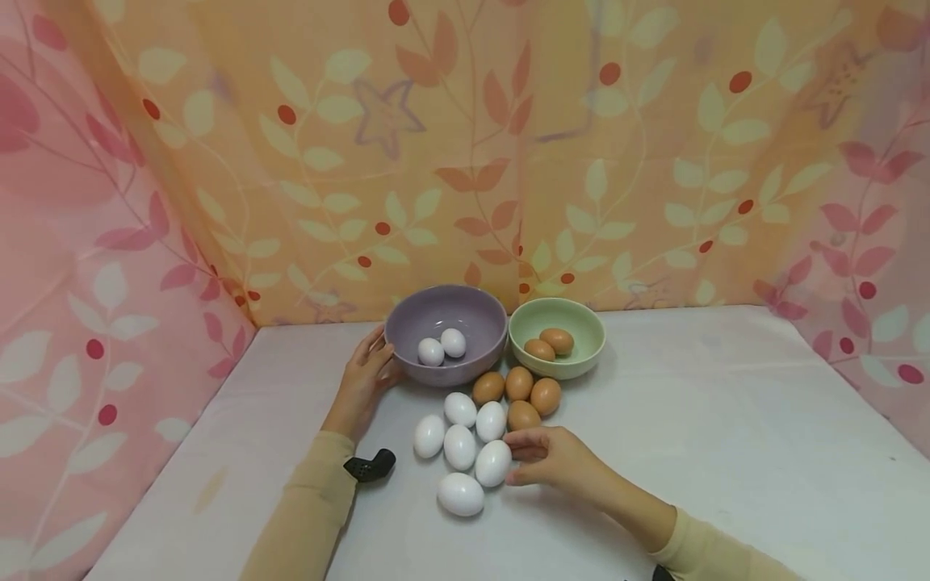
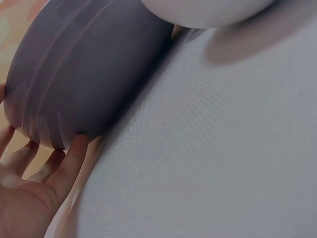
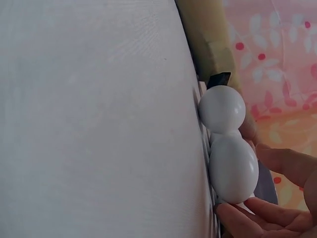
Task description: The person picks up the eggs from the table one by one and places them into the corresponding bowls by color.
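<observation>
Against the left wall of a purple bowl (image 1: 407, 367) rest the spread fingers of my left hand (image 1: 363, 378); the left wrist view shows the fingertips (image 2: 78, 144) on the bowl's outside. Two white eggs (image 1: 454, 343) lie in that bowl. My right hand (image 1: 563, 464) is at the right side of a white egg (image 1: 493, 464), its thumb and fingers apart around the egg's near end. In the right wrist view this egg (image 3: 234, 171) sits between them; firm contact cannot be made out. Several other white eggs (image 1: 460, 448) lie to its left and behind.
A green bowl (image 1: 581, 365) with two brown eggs (image 1: 557, 340) stands right beside the purple one. Several brown eggs (image 1: 546, 396) lie in front of the bowls on the white tablecloth (image 1: 697, 420). A patterned curtain (image 1: 465, 161) hangs behind and at both sides.
</observation>
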Available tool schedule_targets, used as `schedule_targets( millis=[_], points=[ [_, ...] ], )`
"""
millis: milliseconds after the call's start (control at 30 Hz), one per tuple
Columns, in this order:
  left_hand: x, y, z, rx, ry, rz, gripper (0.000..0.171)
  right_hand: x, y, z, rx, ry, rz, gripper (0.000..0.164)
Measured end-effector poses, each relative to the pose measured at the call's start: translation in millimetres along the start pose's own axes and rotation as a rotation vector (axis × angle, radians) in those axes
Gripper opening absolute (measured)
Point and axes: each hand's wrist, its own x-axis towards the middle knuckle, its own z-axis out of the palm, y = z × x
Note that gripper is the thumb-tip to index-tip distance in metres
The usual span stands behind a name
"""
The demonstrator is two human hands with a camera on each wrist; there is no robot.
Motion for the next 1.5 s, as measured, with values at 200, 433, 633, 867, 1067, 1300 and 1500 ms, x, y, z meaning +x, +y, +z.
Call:
schedule_targets(
  millis=[200, 433, 633, 867, 1067, 1300, 1500],
  points=[
    [-0.4, 1.1, 1.2, -0.003, 0.009, -0.014, 0.058, 4, -2, 7, -0.061, 0.063, 0.004, 0.054],
    [-1.0, 2.1, 1.1, 0.012, 0.010, -0.013, 0.058, 5, -7, 18, -0.158, 0.146, 0.013, 0.052],
    [-0.4, 0.4, 1.4, 0.005, 0.018, -0.027, 0.058, 4, -9, 24, -0.221, 0.199, 0.013, 0.050],
    [0.1, 1.1, 1.6, 0.002, 0.020, -0.032, 0.058, 4, -8, 26, -0.211, 0.206, 0.001, 0.052],
    [0.7, 0.8, 0.2, 0.008, 0.017, -0.026, 0.058, 6, -7, 24, -0.173, 0.176, 0.011, 0.052],
    [1.1, 1.7, 0.2, 0.010, 0.020, -0.027, 0.059, 7, -9, 22, -0.150, 0.141, 0.002, 0.052],
    [0.4, 1.2, -0.4, 0.014, 0.012, -0.019, 0.059, 7, -9, 23, -0.145, 0.113, 0.003, 0.047]
  ],
)
